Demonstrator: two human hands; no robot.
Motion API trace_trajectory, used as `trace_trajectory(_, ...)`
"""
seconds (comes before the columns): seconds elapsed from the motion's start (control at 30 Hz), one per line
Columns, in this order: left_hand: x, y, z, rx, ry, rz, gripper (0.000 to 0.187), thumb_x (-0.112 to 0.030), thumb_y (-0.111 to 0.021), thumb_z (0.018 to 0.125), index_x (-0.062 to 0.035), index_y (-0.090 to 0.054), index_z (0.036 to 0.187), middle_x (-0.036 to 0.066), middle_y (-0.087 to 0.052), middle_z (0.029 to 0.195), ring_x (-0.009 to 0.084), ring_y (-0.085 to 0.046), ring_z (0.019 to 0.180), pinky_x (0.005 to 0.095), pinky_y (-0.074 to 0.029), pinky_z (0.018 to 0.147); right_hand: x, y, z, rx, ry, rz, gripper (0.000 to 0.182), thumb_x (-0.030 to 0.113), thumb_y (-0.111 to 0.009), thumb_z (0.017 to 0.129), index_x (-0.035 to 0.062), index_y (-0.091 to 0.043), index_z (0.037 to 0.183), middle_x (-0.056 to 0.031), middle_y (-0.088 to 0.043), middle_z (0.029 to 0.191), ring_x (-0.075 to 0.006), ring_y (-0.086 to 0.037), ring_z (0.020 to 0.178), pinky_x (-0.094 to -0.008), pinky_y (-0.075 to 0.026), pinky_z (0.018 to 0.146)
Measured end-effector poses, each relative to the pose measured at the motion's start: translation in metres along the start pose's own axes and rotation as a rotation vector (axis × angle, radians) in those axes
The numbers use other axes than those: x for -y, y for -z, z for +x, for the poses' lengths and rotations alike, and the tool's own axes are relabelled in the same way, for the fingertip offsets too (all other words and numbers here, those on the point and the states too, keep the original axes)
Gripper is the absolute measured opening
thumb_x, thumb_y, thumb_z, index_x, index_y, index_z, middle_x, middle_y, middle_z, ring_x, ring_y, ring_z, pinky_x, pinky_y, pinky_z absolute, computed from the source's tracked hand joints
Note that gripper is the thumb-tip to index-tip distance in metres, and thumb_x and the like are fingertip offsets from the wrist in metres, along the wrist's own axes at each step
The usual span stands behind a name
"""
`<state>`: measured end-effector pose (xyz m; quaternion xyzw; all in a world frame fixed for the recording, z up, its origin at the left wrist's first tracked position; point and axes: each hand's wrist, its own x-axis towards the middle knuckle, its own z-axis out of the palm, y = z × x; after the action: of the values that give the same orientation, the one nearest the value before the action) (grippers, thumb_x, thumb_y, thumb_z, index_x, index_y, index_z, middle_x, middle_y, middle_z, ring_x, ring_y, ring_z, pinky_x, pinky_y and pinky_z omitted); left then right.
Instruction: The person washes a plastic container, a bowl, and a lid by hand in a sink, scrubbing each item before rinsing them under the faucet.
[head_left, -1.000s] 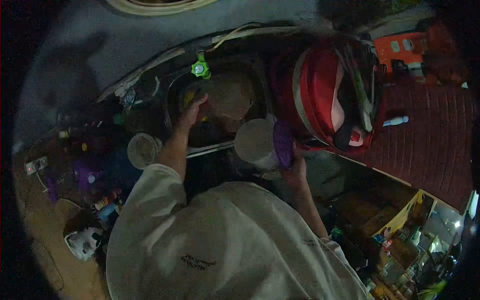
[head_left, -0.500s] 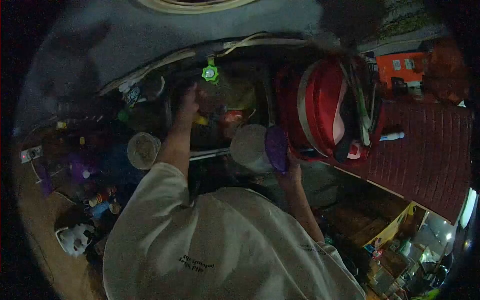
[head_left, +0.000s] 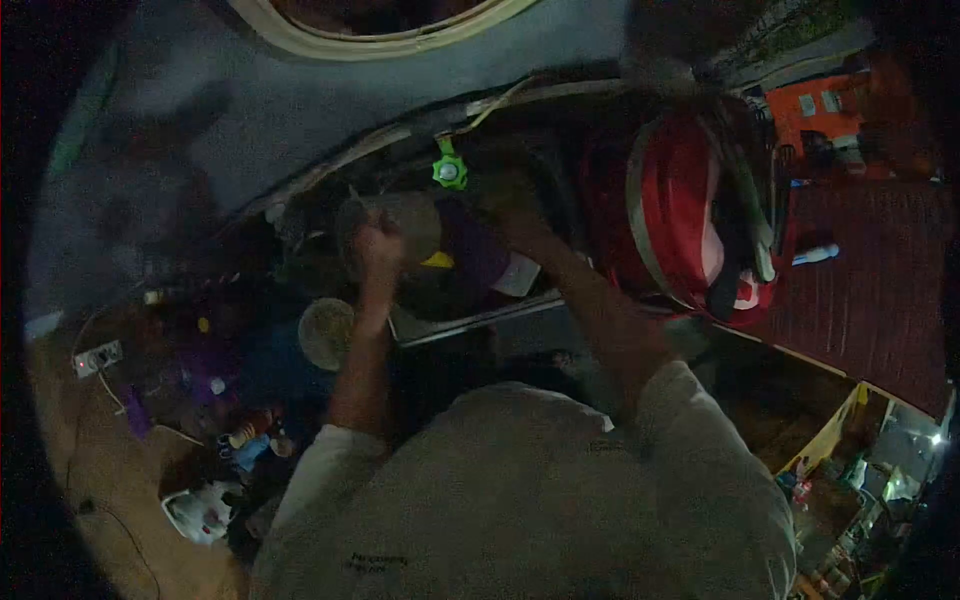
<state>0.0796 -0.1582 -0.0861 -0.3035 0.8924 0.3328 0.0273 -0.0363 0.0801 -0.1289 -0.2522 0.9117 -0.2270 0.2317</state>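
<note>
Over a dark sink basin [head_left: 440,333], my left hand [head_left: 380,245] is closed at a pale, cloudy tub [head_left: 415,215]. A dark purple piece [head_left: 472,245] adjoins the tub's right side. My right hand [head_left: 515,220] reaches in past the purple piece, its fingers dim and smeared by motion. Just above both hands is a tap with a bright green star-shaped handle [head_left: 450,172]. A small yellow item [head_left: 437,260] shows below the tub, and a whitish flat piece [head_left: 517,275] lies below my right forearm.
A round pale container [head_left: 328,333] stands left of the basin. On the right sits a red tub-like holder [head_left: 680,210] with utensils, beside a dark red ribbed surface [head_left: 865,290]. A power strip [head_left: 98,358] lies far left. Overhead is a round-rimmed opening [head_left: 390,45].
The tub and purple piece have moved left and up, over the basin. My right hand has swung from below the basin into it; my left hand has come down to the tub. The view shifted slightly.
</note>
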Motion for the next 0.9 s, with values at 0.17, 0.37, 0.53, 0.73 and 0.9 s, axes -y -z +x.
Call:
trace_trajectory(0.17, -0.078, 0.056, -0.067, -0.091, -0.113, 0.077, 0.033, -0.026, -0.045, 0.094, -0.0007, -0.052, 0.115, 0.023, -0.061, 0.106, 0.0385, -0.060, 0.099, 0.0487, -0.046, 0.084, -0.009, -0.054, 0.083, 0.069, 0.082, -0.048, 0.050, 0.040, -0.049, 0.092, 0.0070, -0.049, 0.129, -0.0173, -0.055, 0.123, -0.0329, -0.055, 0.110, -0.0455, -0.042, 0.096)
trace_trajectory(0.37, -0.097, 0.088, -0.088, -0.203, -0.345, -0.039, 0.027, -0.021, -0.050, 0.093, 0.0013, -0.057, 0.107, 0.019, -0.063, 0.096, 0.0316, -0.063, 0.087, 0.0404, -0.050, 0.075, -0.004, -0.040, 0.082, 0.004, -0.021, 0.108, 0.052, 0.038, -0.050, 0.092, 0.0040, -0.046, 0.131, -0.0175, -0.050, 0.129, -0.0302, -0.052, 0.114, -0.0438, -0.040, 0.098)
trace_trajectory(0.53, -0.077, 0.102, -0.090, -0.062, -0.117, -0.660, 0.027, -0.020, -0.054, 0.093, 0.0019, -0.056, 0.109, 0.010, -0.063, 0.093, 0.0174, -0.062, 0.084, 0.0327, -0.050, 0.072, -0.024, 0.000, 0.019, 0.077, -0.514, 0.853, 0.053, 0.038, -0.050, 0.093, 0.0074, -0.042, 0.136, -0.0142, -0.044, 0.135, -0.0258, -0.050, 0.116, -0.0424, -0.039, 0.100)
trace_trajectory(0.73, -0.061, 0.080, -0.082, -0.082, 0.191, -1.364, 0.034, -0.025, -0.043, 0.099, -0.0004, -0.050, 0.121, 0.013, -0.054, 0.116, 0.0237, -0.053, 0.109, 0.0423, -0.046, 0.089, -0.041, 0.030, -0.069, -0.275, -0.459, 1.156, 0.059, 0.037, -0.053, 0.092, 0.0018, -0.037, 0.137, -0.0168, -0.040, 0.138, -0.0313, -0.039, 0.126, -0.0439, -0.032, 0.108)
trace_trajectory(0.9, -0.050, 0.040, -0.082, 0.033, 0.289, -1.685, 0.046, -0.034, -0.034, 0.100, -0.0014, -0.040, 0.131, 0.018, -0.047, 0.127, 0.0312, -0.046, 0.119, 0.0482, -0.039, 0.100, -0.068, 0.008, -0.076, -0.156, -0.554, 1.953, 0.057, 0.036, -0.051, 0.092, 0.0043, -0.038, 0.137, -0.0134, -0.043, 0.137, -0.0296, -0.039, 0.127, -0.0424, -0.031, 0.108)
